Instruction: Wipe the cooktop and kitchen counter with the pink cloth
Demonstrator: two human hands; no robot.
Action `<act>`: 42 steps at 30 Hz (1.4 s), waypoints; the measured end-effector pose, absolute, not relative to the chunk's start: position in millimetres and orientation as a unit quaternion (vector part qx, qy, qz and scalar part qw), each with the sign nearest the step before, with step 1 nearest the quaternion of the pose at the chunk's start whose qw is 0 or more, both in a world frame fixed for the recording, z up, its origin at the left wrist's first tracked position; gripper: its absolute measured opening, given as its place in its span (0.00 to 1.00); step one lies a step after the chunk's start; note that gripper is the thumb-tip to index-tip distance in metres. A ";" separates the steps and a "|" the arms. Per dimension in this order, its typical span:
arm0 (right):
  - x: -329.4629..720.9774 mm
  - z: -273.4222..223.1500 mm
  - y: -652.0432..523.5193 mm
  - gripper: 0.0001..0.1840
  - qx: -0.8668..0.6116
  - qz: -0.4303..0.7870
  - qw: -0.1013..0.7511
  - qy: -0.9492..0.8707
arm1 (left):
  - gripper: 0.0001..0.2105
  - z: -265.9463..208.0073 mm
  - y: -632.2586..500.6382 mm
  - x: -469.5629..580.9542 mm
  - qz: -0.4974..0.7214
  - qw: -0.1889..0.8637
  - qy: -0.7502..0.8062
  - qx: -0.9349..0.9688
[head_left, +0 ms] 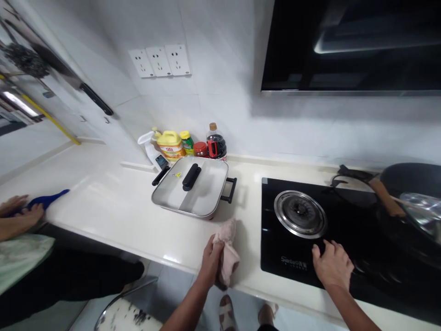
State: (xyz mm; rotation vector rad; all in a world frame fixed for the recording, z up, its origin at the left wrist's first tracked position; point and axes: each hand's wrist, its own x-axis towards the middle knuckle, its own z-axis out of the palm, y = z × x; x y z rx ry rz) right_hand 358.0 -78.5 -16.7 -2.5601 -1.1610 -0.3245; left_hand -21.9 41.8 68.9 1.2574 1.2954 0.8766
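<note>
My left hand (pixel 211 257) is closed around a pale pink cloth (pixel 228 250), held at the front of the white countertop (pixel 131 220). Just behind the cloth is a square electric pan (pixel 165 195) with a glass lid and black handles. Over the front of the black gas cooktop (pixel 272 248), my right hand (pixel 332 264) has its fingers spread and holds nothing. It is near the round left burner (pixel 300 214); whether the fingertips touch the glass I cannot tell.
Behind the pan stand a spray bottle (pixel 147 145), a yellow jug (pixel 171 145), a red-lidded jar (pixel 200 149) and a dark bottle (pixel 216 140). A wok (pixel 413 179) is at the right. Another person's hands (pixel 25 214) hold a blue cloth (pixel 51 198) at left. A range hood (pixel 351 46) overhangs the cooktop.
</note>
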 end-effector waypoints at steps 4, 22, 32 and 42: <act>358.1 -17.1 -78.3 0.28 -0.897 -0.107 0.159 -0.399 | 0.19 63.9 51.7 -3.4 0.364 0.545 0.543 0.525; 356.5 -15.2 -78.6 0.28 -0.891 -0.101 0.172 -0.409 | 0.27 52.6 23.1 20.9 0.155 0.130 0.384 0.901; 354.1 -20.3 -75.6 0.30 -0.890 -0.126 0.151 -0.411 | 0.27 29.2 94.8 5.3 0.135 0.030 0.458 0.878; 352.8 -16.2 -73.4 0.28 -0.889 -0.129 0.142 -0.416 | 0.22 49.3 240.9 164.8 0.191 0.100 0.546 0.809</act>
